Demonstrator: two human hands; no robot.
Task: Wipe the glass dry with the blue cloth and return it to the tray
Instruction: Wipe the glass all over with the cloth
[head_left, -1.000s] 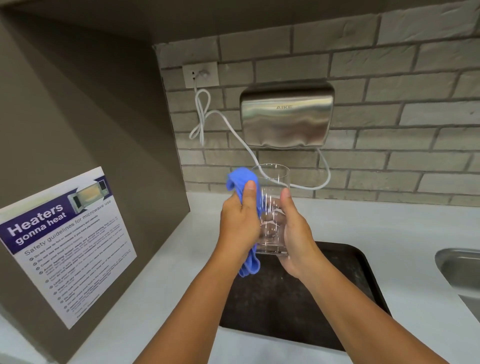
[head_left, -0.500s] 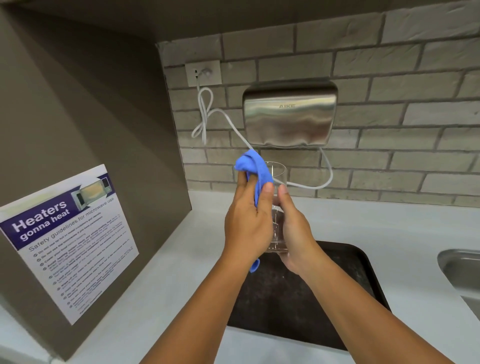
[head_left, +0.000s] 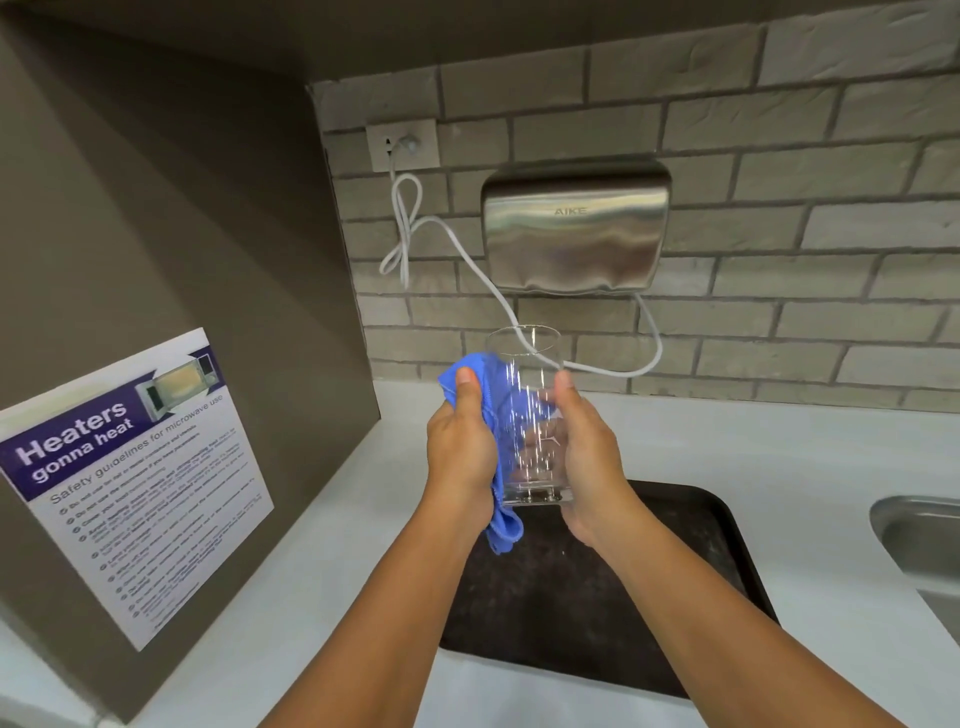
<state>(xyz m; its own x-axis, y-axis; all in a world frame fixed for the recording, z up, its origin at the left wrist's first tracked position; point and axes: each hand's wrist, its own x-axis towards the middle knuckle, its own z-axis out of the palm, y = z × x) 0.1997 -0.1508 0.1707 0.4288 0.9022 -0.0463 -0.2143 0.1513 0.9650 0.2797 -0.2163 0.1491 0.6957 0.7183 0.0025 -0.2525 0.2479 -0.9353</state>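
Note:
A clear drinking glass (head_left: 527, 364) is held upright in the air above the dark tray (head_left: 691, 551). My right hand (head_left: 587, 457) grips the glass's right side, thumb on the near wall. My left hand (head_left: 460, 452) presses the blue cloth (head_left: 506, 530) against the glass's left side; the cloth's upper fold shows above my thumb and its tail hangs below my palm. The tray lies on the white counter under my forearms, which hide part of it.
A steel hand dryer (head_left: 574, 228) hangs on the brick wall, its white cord (head_left: 402, 228) looping to a wall socket (head_left: 402, 145). A sink (head_left: 924, 551) is at the right edge. A grey side panel with a microwave safety poster (head_left: 130, 478) stands left.
The cloth in my left hand slid down from over the rim to the glass's left side, uncovering the rim. The glass stays in my right hand above the tray.

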